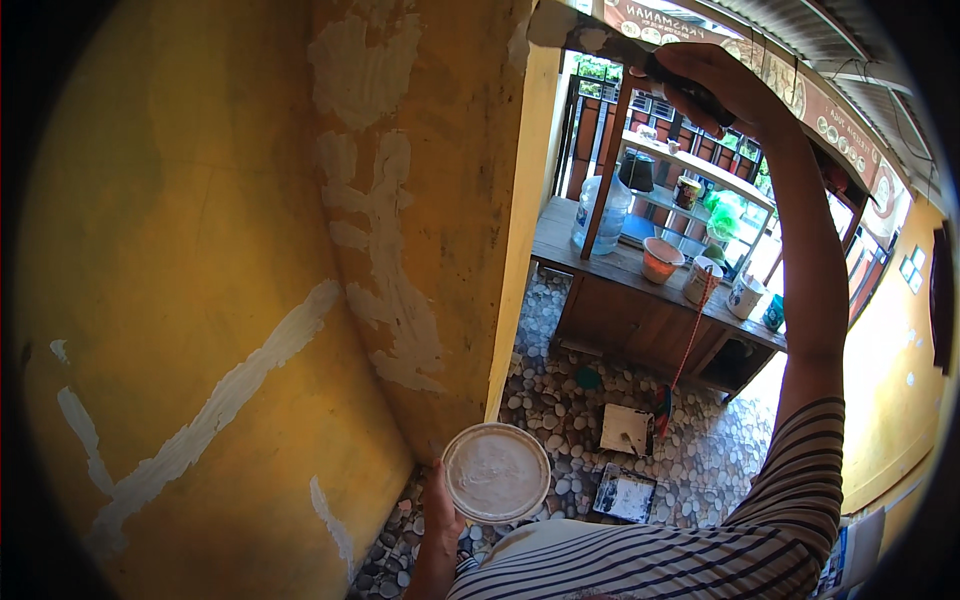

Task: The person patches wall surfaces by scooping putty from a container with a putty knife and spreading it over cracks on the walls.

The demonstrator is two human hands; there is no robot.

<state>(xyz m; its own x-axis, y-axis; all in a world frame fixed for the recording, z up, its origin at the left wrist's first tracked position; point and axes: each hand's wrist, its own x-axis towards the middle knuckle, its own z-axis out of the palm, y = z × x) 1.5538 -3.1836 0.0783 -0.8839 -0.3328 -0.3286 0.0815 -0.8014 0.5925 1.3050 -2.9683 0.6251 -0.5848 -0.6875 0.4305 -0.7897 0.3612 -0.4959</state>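
My left hand (440,515) holds a round white tub of pale filler paste (496,472) from below, low in front of me. High up, my right hand (718,88) grips the dark handle of a putty knife (600,42), whose blade presses white filler against the top of the yellow wall corner (520,200). My right arm, in a striped sleeve (790,500), reaches up along the right side. White filler patches (390,290) run down the yellow pillar and in a slanted streak (230,395) across the left wall.
A pebble floor (560,390) lies below, with two square tiles (626,430) on it. Behind stands a wooden stall counter (650,300) with a large water bottle (603,215), bowls and mugs. A red cord (688,345) hangs at its front.
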